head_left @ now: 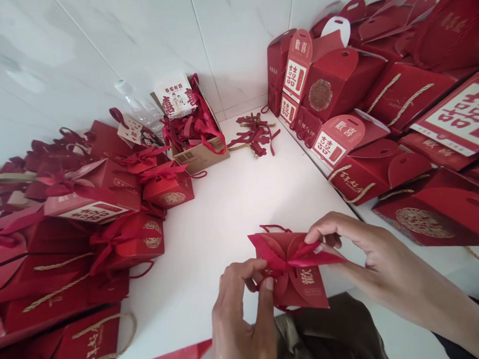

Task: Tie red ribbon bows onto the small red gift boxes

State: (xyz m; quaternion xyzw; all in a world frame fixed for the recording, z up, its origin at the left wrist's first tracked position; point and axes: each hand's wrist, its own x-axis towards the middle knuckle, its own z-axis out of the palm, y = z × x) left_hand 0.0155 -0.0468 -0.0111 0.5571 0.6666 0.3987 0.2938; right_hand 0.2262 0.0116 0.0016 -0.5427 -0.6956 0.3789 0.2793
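A small red gift box [313,290] with gold characters and folded petal flaps sits near the front edge of the white table. A shiny crimson ribbon [280,257] crosses its top, gathered at the middle. My left hand [245,301] is closed at the box's left side, thumb and forefinger pinching the ribbon there. On the other side, my right hand [345,243] pinches the ribbon's right part between thumb and fingers, and a pointed tail sticks out past it. A thin red cord loop shows behind the box. The ribbon's underside is hidden.
Finished-looking red boxes with bows [127,240] crowd the left side. A cardboard carton [201,160] of ribbons stands at the back, beside loose dark red ribbon pieces [257,136]. Stacked red boxes [340,82], some with rope handles, fill the right. A clear bottle [130,99] leans near the wall.
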